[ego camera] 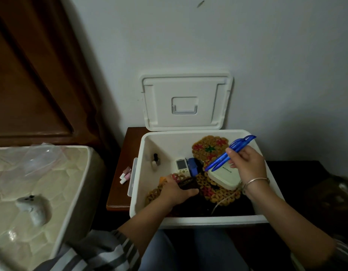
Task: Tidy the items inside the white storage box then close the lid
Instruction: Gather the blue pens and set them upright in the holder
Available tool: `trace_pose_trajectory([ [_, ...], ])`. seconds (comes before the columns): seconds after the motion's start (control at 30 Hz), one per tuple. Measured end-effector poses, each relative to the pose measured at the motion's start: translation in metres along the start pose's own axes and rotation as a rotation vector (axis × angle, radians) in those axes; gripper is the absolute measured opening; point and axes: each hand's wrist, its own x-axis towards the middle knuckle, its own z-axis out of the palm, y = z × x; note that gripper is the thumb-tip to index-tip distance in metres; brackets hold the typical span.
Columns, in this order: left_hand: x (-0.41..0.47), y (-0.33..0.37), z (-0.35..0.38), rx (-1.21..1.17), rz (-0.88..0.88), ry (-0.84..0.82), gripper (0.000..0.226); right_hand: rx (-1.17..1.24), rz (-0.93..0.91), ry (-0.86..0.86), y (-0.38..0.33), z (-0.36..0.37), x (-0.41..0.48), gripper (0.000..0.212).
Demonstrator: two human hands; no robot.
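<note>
against a pale grey wall (pixel 267 55), partly on a brown wooden desk (pixel 118 184), sits the white storage box (pixel 208 220), its lid (pixel 187 100) swung up and leaning on the wall. left of the desk lies a cream quilted mattress (pixel 61 182) with a crumpled clear plastic sheet (pixel 38 159) and a small grey object (pixel 35 207) on it; a dark wooden headboard (pixel 32 75) rises behind. small pink-and-white tubes (pixel 125 174) lie on the desk just beside the box's left wall.

the hands are apart. the right hand (pixel 247 165) is raised over the box, fingers pinching a bundle of blue pens (pixel 231 153). the left hand (pixel 177 190) is down inside, curled round a dark item (pixel 188 183) too shadowed to identify. woven mats (pixel 209 147), a nail polish bottle (pixel 155 160), a small remote (pixel 181 165) and a white case (pixel 225 177) show in the box. its near floor is lost in shadow, the right wrist covers part of the mats, and the surface right of the box is too dim to read.
</note>
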Motion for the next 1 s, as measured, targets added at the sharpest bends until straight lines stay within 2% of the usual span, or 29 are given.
trace_pose_trajectory([
  [0.13, -0.004, 0.003, 0.008, -0.159, -0.072, -0.032, 0.098, 0.025, 0.025, -0.062, 0.0, 0.007, -0.014, 0.006],
  [0.23, -0.008, 0.005, 0.007, -0.175, -0.065, -0.054, 0.096, 0.023, 0.037, -0.091, -0.002, 0.012, -0.022, 0.007],
  [0.3, -0.011, 0.006, 0.004, -0.151, 0.038, -0.04, 0.097, 0.036, 0.018, -0.083, -0.007, 0.012, -0.026, 0.007],
  [0.4, -0.022, 0.008, -0.002, -0.057, 0.33, -0.052, 0.114, 0.07, -0.054, -0.083, -0.018, 0.007, -0.028, 0.01],
  [0.5, -0.034, 0.008, -0.008, 0.042, 0.576, -0.059, 0.114, -0.018, -0.121, -0.193, -0.027, 0.006, -0.03, 0.014],
  [0.57, -0.041, 0.007, -0.011, 0.036, 0.668, -0.031, 0.108, -0.101, -0.147, -0.287, -0.028, 0.011, -0.034, 0.015],
  [0.67, -0.046, 0.002, -0.016, 0.024, 0.707, 0.034, 0.1, -0.214, -0.147, -0.387, -0.024, 0.021, -0.043, 0.017],
  [0.83, -0.046, -0.01, -0.029, 0.065, 0.728, 0.124, 0.099, -0.4, -0.135, -0.469, -0.012, 0.037, -0.047, 0.017],
  [1.0, -0.039, -0.016, -0.05, 0.144, 0.758, 0.119, 0.095, -0.632, -0.177, -0.509, -0.008, 0.049, -0.039, 0.019],
])
